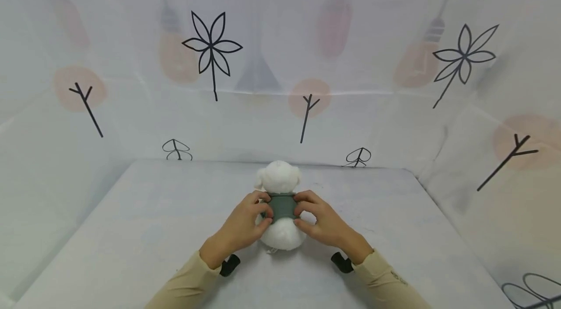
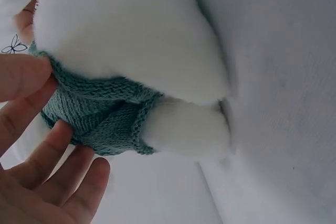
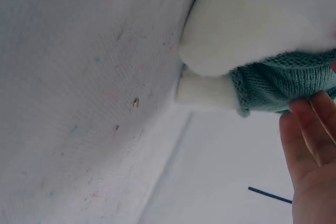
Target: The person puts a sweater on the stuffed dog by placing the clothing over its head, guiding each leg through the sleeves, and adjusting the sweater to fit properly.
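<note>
A white plush toy sits upright on the white-covered table, its rounded back toward the head camera. It wears a green knitted sweater round its middle. My left hand pinches the sweater's left side, thumb at the lower hem. On the opposite side my right hand pinches it the same way, thumb low and fingers higher. In the left wrist view the knit sleeve covers one plush arm, with fingertips right at it. The right wrist view has fingers against the other sleeve. The toy's front is hidden.
The table cover is white cloth. A patterned curtain with line-drawn plants rises behind the table and along both sides. Black wrist straps or mounts show beneath the sleeves. Small specks lie on the cloth.
</note>
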Tool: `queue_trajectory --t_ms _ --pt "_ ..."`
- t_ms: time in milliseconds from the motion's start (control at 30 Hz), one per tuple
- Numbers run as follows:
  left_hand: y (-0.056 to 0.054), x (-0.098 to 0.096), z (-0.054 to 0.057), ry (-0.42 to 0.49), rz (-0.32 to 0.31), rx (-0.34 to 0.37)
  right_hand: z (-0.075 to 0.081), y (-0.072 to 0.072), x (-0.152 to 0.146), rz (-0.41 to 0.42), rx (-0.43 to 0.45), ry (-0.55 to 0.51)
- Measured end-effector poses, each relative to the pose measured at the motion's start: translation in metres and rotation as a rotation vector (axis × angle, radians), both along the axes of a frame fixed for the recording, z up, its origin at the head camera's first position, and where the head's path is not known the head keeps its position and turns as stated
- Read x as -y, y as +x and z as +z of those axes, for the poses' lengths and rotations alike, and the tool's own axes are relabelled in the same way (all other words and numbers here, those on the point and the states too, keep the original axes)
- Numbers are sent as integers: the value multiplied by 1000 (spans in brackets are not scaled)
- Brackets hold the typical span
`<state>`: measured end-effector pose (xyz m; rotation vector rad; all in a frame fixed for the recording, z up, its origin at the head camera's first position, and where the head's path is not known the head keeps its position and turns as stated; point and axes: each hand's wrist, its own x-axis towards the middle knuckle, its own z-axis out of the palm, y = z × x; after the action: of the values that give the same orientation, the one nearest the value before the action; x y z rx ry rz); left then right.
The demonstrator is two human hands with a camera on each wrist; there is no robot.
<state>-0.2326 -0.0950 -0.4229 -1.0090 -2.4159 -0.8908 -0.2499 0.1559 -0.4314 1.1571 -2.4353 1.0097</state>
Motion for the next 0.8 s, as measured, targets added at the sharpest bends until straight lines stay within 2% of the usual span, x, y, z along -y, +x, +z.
queue_trajectory --t_ms 133,367,433,500,667,733,800 --pt "2 0 3 -23 -33 27 3 1 0 23 36 35" --pt "3 4 7 -72 -111 107 5 2 -6 103 153 92" --pt "3 5 6 -80 -118 103 5 2 -7 113 175 99" --pt "2 5 5 -91 -95 62 5 1 -7 106 174 102" --pt "-4 6 -3 -130 34 -76 3 -2 -7 24 91 129" --pt "-7 7 -6 -129 67 -96 2 -3 -7 1 62 135" --pt "-9 8 -8 -113 73 -92 1 -4 -6 -1 45 140"
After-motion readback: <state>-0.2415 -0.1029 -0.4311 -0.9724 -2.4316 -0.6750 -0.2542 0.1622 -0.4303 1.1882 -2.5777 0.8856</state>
